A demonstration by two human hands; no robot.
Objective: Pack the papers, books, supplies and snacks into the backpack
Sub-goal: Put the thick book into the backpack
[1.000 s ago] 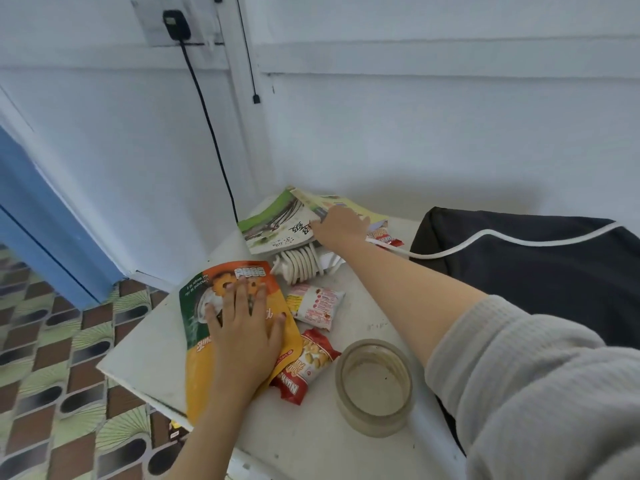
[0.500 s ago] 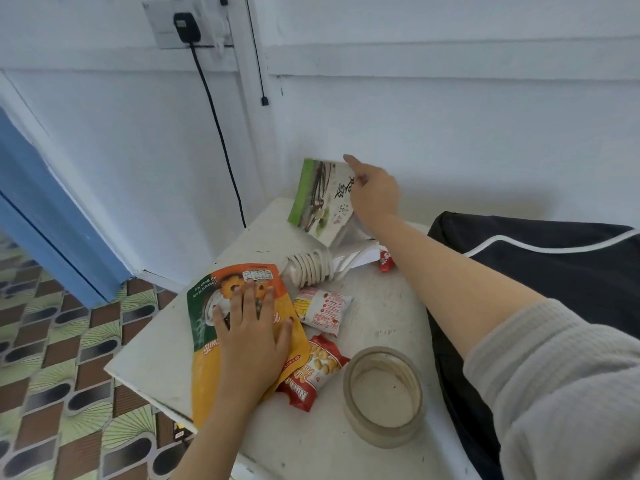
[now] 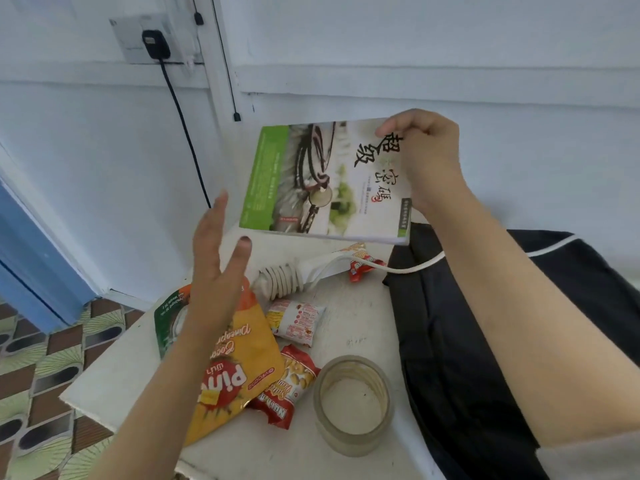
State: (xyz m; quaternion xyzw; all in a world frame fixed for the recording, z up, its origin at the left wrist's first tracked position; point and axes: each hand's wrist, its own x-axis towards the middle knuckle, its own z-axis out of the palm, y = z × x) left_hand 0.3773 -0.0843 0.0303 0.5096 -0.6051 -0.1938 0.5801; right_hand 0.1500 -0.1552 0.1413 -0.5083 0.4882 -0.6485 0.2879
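My right hand (image 3: 426, 157) grips a book (image 3: 311, 181) with a green spine and black calligraphy by its top right corner, held in the air above the table's back. My left hand (image 3: 216, 258) hovers open, fingers spread, just left of and below the book, not touching it. Under that hand lies a large orange snack bag (image 3: 242, 355). Beside it are a red peanut packet (image 3: 294, 382), a small white-and-red packet (image 3: 298, 320) and a red packet (image 3: 362, 265) further back. The black backpack (image 3: 485, 341) lies flat along the table's right side.
A white table (image 3: 114, 382) stands in a wall corner. An empty glass jar (image 3: 353, 403) sits near its front. A coiled white power strip cable (image 3: 287, 278) runs over the backpack. A black cord hangs from a wall socket (image 3: 152, 39). Patterned floor lies left.
My right hand has lifted the book off the table and turned its cover toward me. My left hand has risen off the orange snack bag toward the book.
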